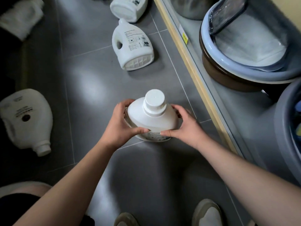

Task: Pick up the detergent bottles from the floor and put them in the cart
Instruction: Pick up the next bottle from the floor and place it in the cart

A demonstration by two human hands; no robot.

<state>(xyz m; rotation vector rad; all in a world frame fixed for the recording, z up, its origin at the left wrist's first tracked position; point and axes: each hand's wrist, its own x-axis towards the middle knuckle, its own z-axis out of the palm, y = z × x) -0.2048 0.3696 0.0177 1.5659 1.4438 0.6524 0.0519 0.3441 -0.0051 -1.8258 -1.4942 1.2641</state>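
**While three bottles [133, 46] [128, 7] [27, 118] lie flat, one is gripped**

Left hand [123, 121] and right hand [184, 126] curl fingers and thumbs round the shoulders of the upright bottle [151, 118], cap up, low over the floor [91, 70] beside a shelf [211, 98]; whether its base touches, I cannot tell.

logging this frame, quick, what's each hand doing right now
Left hand: grips the left side of the upright detergent bottle.
Right hand: grips the right side of the same bottle.
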